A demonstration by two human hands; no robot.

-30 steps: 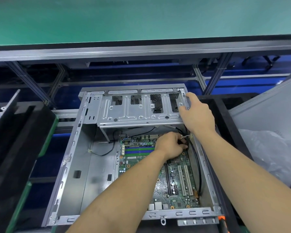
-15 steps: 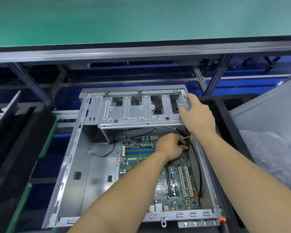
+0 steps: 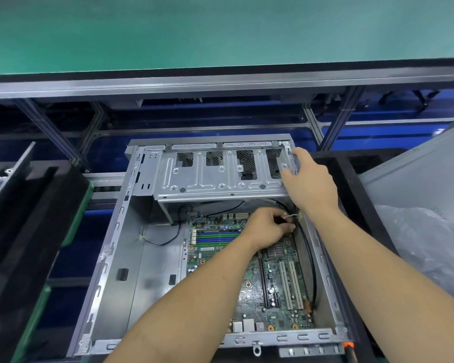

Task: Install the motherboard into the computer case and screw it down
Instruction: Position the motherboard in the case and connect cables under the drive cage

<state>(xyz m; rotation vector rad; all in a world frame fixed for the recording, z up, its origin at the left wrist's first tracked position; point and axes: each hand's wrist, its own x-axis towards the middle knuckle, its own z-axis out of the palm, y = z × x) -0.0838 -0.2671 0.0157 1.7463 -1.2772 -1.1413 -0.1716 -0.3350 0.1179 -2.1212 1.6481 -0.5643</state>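
Nearest to the camera is the front rail of the computer case (image 3: 286, 337), which lies open on its side, and just behind this rail the motherboard (image 3: 270, 281) already lies flat on the floor of the case, toward the right wall. Its white expansion slots (image 3: 290, 285) are near, and the green and blue memory slots (image 3: 218, 238) are farther back. I see no screwdriver and cannot tell if any screw is in, so I judge the screwing step is not yet done. A black cable (image 3: 312, 271) runs along the right wall beside the board. Farther in, the left hand (image 3: 268, 229) is over the far right corner of the board, its fingers curled and pinching a small light cable end (image 3: 290, 217); what exactly it is I cannot tell. Beyond it, the right hand (image 3: 309, 179) grips the right end of the metal drive cage (image 3: 220, 171), thumb over the edge, probably to steady the case. The board looks stiff but fragile, and light; I think it is best held by its bare edges, not by the slots or the small heatsink (image 3: 275, 250), and pressed only near the screw holes. At the far side, the green desk (image 3: 220, 30) stands behind the frame.
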